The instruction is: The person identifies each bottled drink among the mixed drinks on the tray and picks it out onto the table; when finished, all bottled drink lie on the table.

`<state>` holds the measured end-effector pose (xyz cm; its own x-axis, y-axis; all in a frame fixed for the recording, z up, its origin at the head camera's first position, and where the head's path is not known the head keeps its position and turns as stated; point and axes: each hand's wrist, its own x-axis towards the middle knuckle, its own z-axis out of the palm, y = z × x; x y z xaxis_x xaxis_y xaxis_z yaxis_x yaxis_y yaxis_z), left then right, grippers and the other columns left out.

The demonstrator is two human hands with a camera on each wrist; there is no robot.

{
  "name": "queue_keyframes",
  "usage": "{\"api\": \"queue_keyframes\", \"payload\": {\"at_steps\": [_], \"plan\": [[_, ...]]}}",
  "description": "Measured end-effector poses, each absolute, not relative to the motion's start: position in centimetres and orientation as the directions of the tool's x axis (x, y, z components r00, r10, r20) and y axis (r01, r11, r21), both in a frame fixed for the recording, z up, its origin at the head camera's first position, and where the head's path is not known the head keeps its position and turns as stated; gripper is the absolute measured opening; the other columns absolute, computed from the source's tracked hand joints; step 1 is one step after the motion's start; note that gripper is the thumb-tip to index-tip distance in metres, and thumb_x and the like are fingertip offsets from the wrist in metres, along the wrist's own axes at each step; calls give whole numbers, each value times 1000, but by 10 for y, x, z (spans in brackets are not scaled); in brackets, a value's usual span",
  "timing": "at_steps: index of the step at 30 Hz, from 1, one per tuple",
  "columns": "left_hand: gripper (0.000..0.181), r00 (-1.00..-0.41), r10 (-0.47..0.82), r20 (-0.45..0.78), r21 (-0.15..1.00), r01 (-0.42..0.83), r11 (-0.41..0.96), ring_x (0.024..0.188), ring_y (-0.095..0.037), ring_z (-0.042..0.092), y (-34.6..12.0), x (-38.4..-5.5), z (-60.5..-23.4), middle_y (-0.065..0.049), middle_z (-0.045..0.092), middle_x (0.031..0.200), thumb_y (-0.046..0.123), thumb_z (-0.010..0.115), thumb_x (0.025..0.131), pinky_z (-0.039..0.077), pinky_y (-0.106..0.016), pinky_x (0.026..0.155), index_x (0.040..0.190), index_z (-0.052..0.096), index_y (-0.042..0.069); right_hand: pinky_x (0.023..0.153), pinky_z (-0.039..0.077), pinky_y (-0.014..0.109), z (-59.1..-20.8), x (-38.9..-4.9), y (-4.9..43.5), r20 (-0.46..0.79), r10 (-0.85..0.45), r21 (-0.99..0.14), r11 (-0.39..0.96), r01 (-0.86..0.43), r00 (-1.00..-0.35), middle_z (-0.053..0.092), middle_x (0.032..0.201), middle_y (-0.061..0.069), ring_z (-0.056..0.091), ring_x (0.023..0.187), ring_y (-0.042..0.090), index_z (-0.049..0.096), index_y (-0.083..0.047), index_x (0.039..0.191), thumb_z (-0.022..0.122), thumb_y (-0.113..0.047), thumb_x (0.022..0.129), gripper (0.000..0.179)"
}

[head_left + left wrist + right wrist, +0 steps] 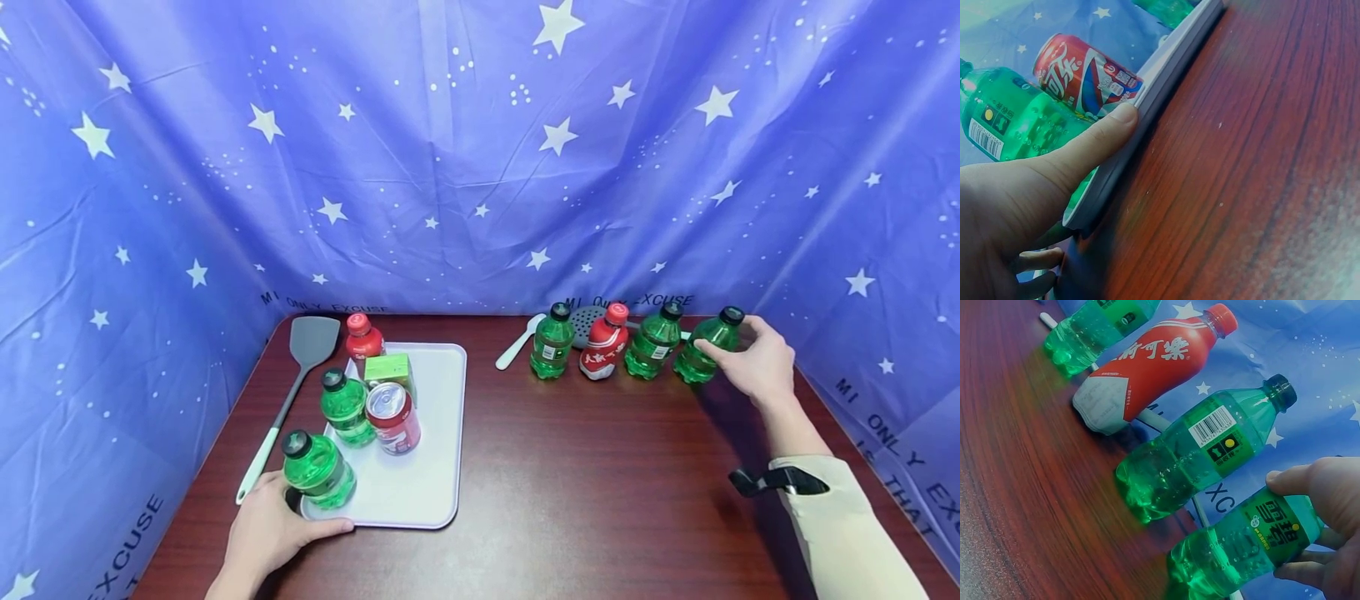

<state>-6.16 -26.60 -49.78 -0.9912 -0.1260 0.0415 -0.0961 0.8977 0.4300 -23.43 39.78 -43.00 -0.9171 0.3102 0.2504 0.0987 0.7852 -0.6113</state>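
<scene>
My left hand (266,525) grips the near left corner of a white tray (438,467), thumb (1104,134) lying along its front rim. Nearest to it on the tray is a green soda bottle (321,475). Another green bottle (348,408), a red cola can (393,425), a green box (388,369) and a red-capped cola bottle (364,340) stand farther back. At the right, my right hand (761,362) holds a green soda bottle (1247,540) by its upper part, thumb on one side and fingers round the other. This bottle is the rightmost of a row.
The row also has a green bottle (654,346), a red-labelled cola bottle (603,343) and another green bottle (552,343). Behind them lies a slotted utensil (585,323), beside a white spoon (520,343). A grey spatula (311,343) lies left of the tray. Starry blue cloth surrounds the table.
</scene>
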Motion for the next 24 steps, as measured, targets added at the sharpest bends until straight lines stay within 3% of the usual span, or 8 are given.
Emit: {"api": "queue_keyframes", "payload": {"at_steps": [4,9,12,15,21,24], "plan": [[112,-991,-127,31,431,-101,896,118,-42,64,-266,-62,-498,-22,77,114,79,94,48,55,-66,96,123,73,-2,86,48,55,-428,-235,398,249,302,-590,801,103,-920,68,123,33,62,111,49,55,4,142,80,-44,94,73],[113,-991,-131,11,433,-113,894,119,-42,64,-266,-62,-498,-23,76,116,78,95,49,54,-67,98,124,72,-2,100,42,63,-415,-236,396,303,307,-576,813,83,-902,66,121,31,60,109,47,51,0,151,78,-44,94,77],[113,-991,-132,2,433,-118,894,119,-42,63,-266,-62,-496,-23,76,116,78,94,49,54,-67,98,125,72,-3,112,36,64,-399,-237,392,338,306,-587,808,54,-890,67,131,30,61,112,45,53,-4,152,79,-43,94,75],[114,-991,-134,3,433,-119,893,119,-41,63,-265,-62,-496,-23,76,115,78,95,49,54,-67,98,125,72,-3,120,30,65,-381,-238,387,344,296,-596,802,36,-891,63,145,27,60,124,46,53,-6,153,79,-45,93,76],[111,-991,-130,38,434,-100,895,117,-42,64,-266,-62,-498,-21,77,112,79,95,47,56,-66,94,121,73,-2,126,27,61,-348,-242,367,365,269,-619,786,-17,-891,62,150,23,59,136,48,55,-10,152,82,-47,92,75],[112,-991,-132,27,434,-108,894,117,-42,64,-266,-62,-498,-22,76,113,79,95,48,55,-66,95,122,73,-3,124,34,58,-335,-245,353,384,251,-620,783,-47,-889,64,148,21,61,135,45,58,-12,150,84,-45,90,73]]}}
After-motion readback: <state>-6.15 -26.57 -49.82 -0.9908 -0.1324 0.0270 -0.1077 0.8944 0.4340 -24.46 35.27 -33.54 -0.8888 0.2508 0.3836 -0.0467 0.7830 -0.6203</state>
